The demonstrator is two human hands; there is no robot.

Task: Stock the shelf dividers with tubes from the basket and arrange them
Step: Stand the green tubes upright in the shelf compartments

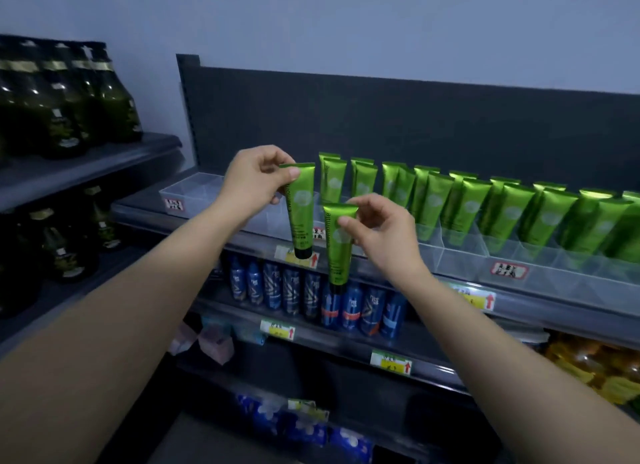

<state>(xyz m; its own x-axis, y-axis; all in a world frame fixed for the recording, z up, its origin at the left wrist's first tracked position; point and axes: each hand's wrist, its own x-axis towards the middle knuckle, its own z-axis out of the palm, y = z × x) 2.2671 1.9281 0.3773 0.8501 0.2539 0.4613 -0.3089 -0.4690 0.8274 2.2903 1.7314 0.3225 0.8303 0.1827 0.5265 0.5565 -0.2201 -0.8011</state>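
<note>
Pinching crimped tops only, left hand (258, 181) dangles one green tube (301, 210), right hand (382, 233) a second tube (341, 252); caps may snag divider walls (460, 255).

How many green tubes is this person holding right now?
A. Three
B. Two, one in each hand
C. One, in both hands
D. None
B: the left hand pinches one tube by its flat top, and the right hand pinches a second tube, both hanging cap down.
</note>
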